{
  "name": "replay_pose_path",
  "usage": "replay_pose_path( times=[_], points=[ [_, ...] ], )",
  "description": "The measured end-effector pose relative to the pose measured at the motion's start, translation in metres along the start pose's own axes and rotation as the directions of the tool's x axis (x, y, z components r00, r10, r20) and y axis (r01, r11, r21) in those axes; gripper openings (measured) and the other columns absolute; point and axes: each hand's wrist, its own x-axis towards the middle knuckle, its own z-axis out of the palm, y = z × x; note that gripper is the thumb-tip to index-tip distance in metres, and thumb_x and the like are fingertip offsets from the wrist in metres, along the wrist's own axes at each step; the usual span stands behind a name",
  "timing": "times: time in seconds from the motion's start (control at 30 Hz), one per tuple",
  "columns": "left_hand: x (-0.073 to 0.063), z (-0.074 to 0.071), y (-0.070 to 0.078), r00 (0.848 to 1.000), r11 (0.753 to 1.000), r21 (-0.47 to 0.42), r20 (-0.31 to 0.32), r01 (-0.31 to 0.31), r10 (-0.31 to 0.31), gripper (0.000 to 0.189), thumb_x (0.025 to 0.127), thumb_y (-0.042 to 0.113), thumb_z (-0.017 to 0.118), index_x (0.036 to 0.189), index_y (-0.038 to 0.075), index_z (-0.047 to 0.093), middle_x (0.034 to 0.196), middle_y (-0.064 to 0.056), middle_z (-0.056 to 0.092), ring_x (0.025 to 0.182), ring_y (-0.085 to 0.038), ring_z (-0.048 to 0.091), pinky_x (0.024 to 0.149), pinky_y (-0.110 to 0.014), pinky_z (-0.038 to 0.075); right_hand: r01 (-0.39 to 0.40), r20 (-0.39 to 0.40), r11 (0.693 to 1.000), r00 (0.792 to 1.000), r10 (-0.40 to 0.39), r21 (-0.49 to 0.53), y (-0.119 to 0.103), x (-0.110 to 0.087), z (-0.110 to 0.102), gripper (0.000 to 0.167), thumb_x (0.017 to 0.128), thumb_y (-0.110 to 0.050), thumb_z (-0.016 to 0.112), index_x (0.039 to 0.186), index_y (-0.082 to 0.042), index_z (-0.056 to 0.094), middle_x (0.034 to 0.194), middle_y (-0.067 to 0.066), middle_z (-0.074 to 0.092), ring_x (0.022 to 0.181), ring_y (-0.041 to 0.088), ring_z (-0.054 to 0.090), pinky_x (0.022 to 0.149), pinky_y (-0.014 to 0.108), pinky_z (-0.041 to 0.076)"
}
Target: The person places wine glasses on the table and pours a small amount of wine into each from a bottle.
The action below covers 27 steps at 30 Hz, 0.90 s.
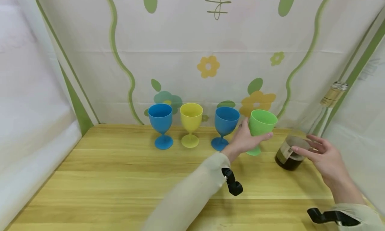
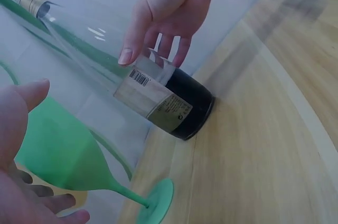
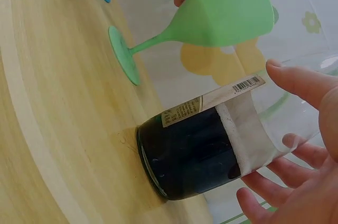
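A light green goblet (image 1: 263, 122) stands upright on the wooden table, last on the right in a row. My left hand (image 1: 244, 139) is around its bowl, thumb stretched across the front, fingers loose at the far side in the left wrist view. To the right stands a clear glass bottle (image 1: 289, 161), dark liquid in its bottom and a label (image 2: 153, 100) on its side. My right hand (image 1: 328, 159) is spread about the bottle's lower body; its thumb lies close to the label, and its relaxed fingers (image 3: 280, 176) reach along the other side.
Left of the green goblet stand a blue goblet (image 1: 226, 120), a yellow goblet (image 1: 191, 117) and another blue goblet (image 1: 160, 119). Behind the wooden table (image 1: 126, 181) hangs a white flowered curtain (image 1: 174, 70), and white cloth (image 1: 33, 124) closes in the sides.
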Motion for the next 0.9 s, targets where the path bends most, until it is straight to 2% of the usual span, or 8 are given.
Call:
replay_pose_path(
  times=[0.13, 0.2, 0.27, 0.33, 0.4, 0.47, 0.53, 0.9],
  points=[
    [0.007, 0.005, 0.001, 0.996, 0.998, -0.017, -0.065, 0.054, -0.055, 0.099, 0.089, 0.064, 0.078, 0.167, 0.038, 0.023, 0.160, 0.004, 0.049, 0.140, -0.022, 0.054, 0.112, -0.053, 0.051, -0.002, 0.030, 1.000, 1.000, 0.002, 0.002, -0.002, 0.002, 0.003, 0.089, 0.102, -0.040, 0.072, 0.171, -0.024, 0.018, 0.175, 0.028, 0.017, 0.152, 0.043, 0.031, 0.078, 0.003, 0.043],
    [0.009, 0.008, 0.001, 0.995, 0.998, -0.030, -0.085, 0.052, -0.055, 0.097, 0.089, 0.064, 0.077, 0.167, 0.039, 0.024, 0.160, 0.004, 0.049, 0.140, -0.023, 0.055, 0.111, -0.054, 0.051, -0.006, 0.041, 1.000, 0.999, 0.006, 0.000, -0.002, 0.002, 0.004, 0.090, 0.102, -0.041, 0.072, 0.172, -0.026, 0.017, 0.174, 0.029, 0.017, 0.153, 0.051, 0.026, 0.077, 0.003, 0.042],
    [0.012, 0.011, 0.001, 0.994, 0.998, -0.037, -0.099, 0.041, -0.044, 0.094, 0.091, 0.063, 0.076, 0.166, 0.040, 0.026, 0.156, 0.005, 0.053, 0.136, -0.022, 0.057, 0.108, -0.053, 0.053, -0.009, 0.049, 1.000, 0.999, 0.009, -0.005, -0.001, 0.002, 0.003, 0.090, 0.102, -0.042, 0.071, 0.172, -0.027, 0.016, 0.174, 0.027, 0.020, 0.153, 0.052, 0.025, 0.076, 0.003, 0.042],
    [0.015, 0.014, 0.001, 0.993, 0.999, -0.040, -0.114, 0.026, -0.031, 0.089, 0.091, 0.062, 0.076, 0.164, 0.041, 0.029, 0.150, 0.005, 0.056, 0.130, -0.020, 0.059, 0.104, -0.050, 0.055, -0.007, 0.041, 1.000, 0.999, 0.007, -0.013, 0.001, 0.001, 0.003, 0.090, 0.101, -0.042, 0.072, 0.171, -0.027, 0.018, 0.167, 0.017, 0.037, 0.149, 0.044, 0.032, 0.076, 0.003, 0.042],
    [0.017, 0.017, 0.002, 0.991, 0.999, -0.038, -0.131, 0.016, -0.021, 0.086, 0.092, 0.061, 0.076, 0.163, 0.041, 0.032, 0.145, 0.007, 0.058, 0.125, -0.018, 0.060, 0.100, -0.048, 0.056, 0.001, 0.027, 1.000, 1.000, -0.001, -0.013, 0.002, 0.001, 0.003, 0.089, 0.101, -0.040, 0.074, 0.171, -0.027, 0.021, 0.150, -0.001, 0.052, 0.136, 0.028, 0.045, 0.076, 0.004, 0.044],
    [0.018, 0.019, 0.003, 0.988, 0.999, -0.032, -0.150, 0.016, -0.021, 0.083, 0.092, 0.060, 0.076, 0.161, 0.042, 0.035, 0.143, 0.008, 0.059, 0.122, -0.017, 0.061, 0.098, -0.047, 0.057, 0.012, 0.010, 1.000, 1.000, -0.012, -0.005, 0.002, 0.000, 0.004, 0.088, 0.100, -0.038, 0.076, 0.170, -0.026, 0.025, 0.130, -0.021, 0.054, 0.121, 0.011, 0.049, 0.076, 0.005, 0.046],
    [0.019, 0.020, 0.004, 0.986, 1.000, -0.023, -0.168, 0.019, -0.022, 0.081, 0.092, 0.060, 0.077, 0.160, 0.042, 0.037, 0.143, 0.009, 0.060, 0.122, -0.016, 0.061, 0.097, -0.046, 0.057, 0.022, -0.002, 1.000, 1.000, -0.022, 0.008, 0.002, 0.000, 0.004, 0.087, 0.099, -0.036, 0.077, 0.169, -0.025, 0.027, 0.118, -0.033, 0.050, 0.110, -0.002, 0.047, 0.076, 0.007, 0.047],
    [0.010, 0.018, 0.005, 0.979, 0.999, 0.042, -0.203, 0.015, -0.006, 0.078, 0.091, 0.063, 0.076, 0.157, 0.039, 0.041, 0.140, 0.008, 0.060, 0.118, -0.016, 0.062, 0.095, -0.045, 0.057, 0.056, 0.000, 0.998, 0.998, -0.056, 0.007, 0.010, 0.002, 0.007, 0.088, 0.100, -0.031, 0.076, 0.170, -0.020, 0.024, 0.119, -0.030, 0.052, 0.103, -0.007, 0.051, 0.076, 0.012, 0.051]
  ],
)
